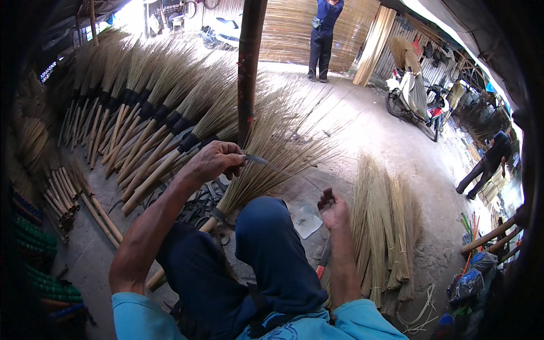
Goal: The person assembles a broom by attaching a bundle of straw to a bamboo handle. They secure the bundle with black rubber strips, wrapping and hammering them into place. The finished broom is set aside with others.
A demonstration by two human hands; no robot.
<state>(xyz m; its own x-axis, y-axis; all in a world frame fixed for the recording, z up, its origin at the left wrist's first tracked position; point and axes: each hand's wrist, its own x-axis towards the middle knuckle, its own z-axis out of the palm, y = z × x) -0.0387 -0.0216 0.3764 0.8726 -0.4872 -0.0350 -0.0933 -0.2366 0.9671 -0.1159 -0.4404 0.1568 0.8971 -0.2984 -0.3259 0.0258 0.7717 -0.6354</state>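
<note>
My left hand (218,160) is raised above my knee, thumb and fingers pinched on one end of a thin grey strip (258,160). The strip trails off to the right, its far end blurred. My right hand (333,208) is held up further right, fingers loosely bent and apart, with nothing visible in it. Below the left hand a grass broom (241,190) leans across my legs, its bristles fanning up to the right. A dark band (218,213) wraps it where bristles meet the wooden handle (156,279), which passes partly hidden behind my leg.
Rows of bound brooms (153,113) lie left, beside a wooden post (249,73). Dark loose strips (204,198) lie near my knee. Grass bundles (382,232) and a red-handled tool (321,271) lie right. A motorbike (416,96) and two people (323,39) are further off.
</note>
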